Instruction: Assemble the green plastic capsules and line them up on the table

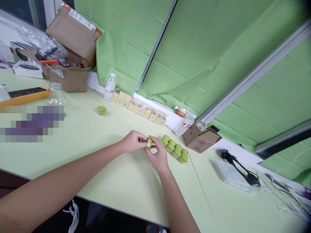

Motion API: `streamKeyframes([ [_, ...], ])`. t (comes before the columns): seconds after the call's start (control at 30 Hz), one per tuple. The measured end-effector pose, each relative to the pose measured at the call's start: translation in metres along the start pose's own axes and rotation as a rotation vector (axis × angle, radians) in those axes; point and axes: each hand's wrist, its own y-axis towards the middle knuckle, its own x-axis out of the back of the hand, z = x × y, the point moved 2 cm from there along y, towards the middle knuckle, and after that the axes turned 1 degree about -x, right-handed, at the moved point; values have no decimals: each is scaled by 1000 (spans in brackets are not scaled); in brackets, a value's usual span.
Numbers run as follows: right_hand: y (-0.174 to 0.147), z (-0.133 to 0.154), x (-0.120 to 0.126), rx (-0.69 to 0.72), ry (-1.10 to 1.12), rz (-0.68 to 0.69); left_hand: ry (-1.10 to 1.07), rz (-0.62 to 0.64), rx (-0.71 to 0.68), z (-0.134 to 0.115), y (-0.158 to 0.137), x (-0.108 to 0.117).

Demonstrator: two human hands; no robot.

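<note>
Above the table my left hand and my right hand meet, their fingers closed on a small green lid-like piece. Fingers cover part of it, and a bit of yellow shows just beneath my left fingertips. Right of my hands, several small clear containers with green tops stand close together in rows, with yellow inside and small loops on top. One more green-topped container sits alone farther back to the left.
Small cardboard boxes line the wall beside a water bottle. More bottles and an open carton stand to the right, near a black headset. A glass jar and a cluttered carton are left.
</note>
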Motion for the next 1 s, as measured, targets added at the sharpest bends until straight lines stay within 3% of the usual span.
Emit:
streamKeyframes([
  [0.33,-1,-2,0,-53,-127,-110,50,-187,-34,2,4,4],
  [0.47,0,-8,7,-127,-103,-210,-51,-333,-22,11,11,16],
  [0.57,1,-11,13,-194,-30,-304,-149,-419,60,17,15,25],
  [0.73,2,-12,13,-205,-19,-328,-187,-452,177,21,15,32],
  [1.0,1,-9,8,-131,-101,-266,-239,-458,161,25,16,31],
])
